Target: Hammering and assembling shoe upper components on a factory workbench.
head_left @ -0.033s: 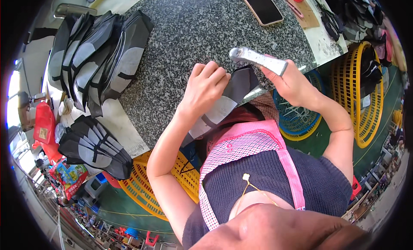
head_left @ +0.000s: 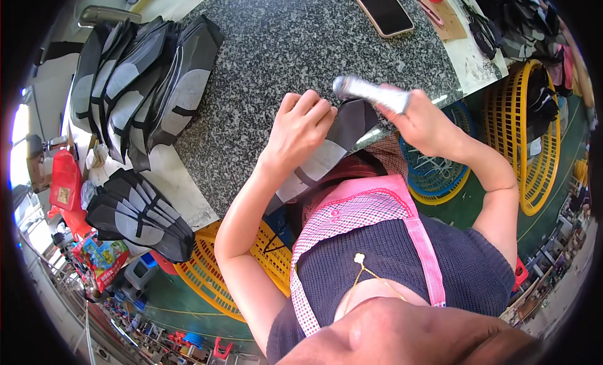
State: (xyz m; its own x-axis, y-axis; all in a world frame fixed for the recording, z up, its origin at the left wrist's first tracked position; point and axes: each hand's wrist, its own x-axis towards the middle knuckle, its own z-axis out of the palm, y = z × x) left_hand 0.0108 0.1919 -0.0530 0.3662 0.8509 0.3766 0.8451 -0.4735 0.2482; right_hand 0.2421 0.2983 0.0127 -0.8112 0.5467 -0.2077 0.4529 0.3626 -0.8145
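Observation:
A black and grey fabric piece, like a shoe upper (head_left: 323, 161), lies along the near edge of the speckled stone slab (head_left: 270, 45) and hangs partly over it. My left hand (head_left: 301, 123) has its fingers curled and closed on this piece's upper edge; the fingertips are hidden. In my right hand (head_left: 424, 123) is a silver metal hammer (head_left: 370, 92), its rounded face pointing left above the piece's right end. The fist hides the handle, and the hammer is slightly blurred.
Piled uppers (head_left: 144, 82) cover the slab's left side, with a smaller fanned stack (head_left: 141, 214) below. A phone (head_left: 383, 10) lies at the far edge. Yellow baskets (head_left: 531, 177) and a blue basket (head_left: 465, 170) stand below on the right; another yellow basket (head_left: 213, 271) is at lower left.
The hammer in my right hand has shifted slightly left and tilted, and the hand moved with it. My left hand and the upper stay in place.

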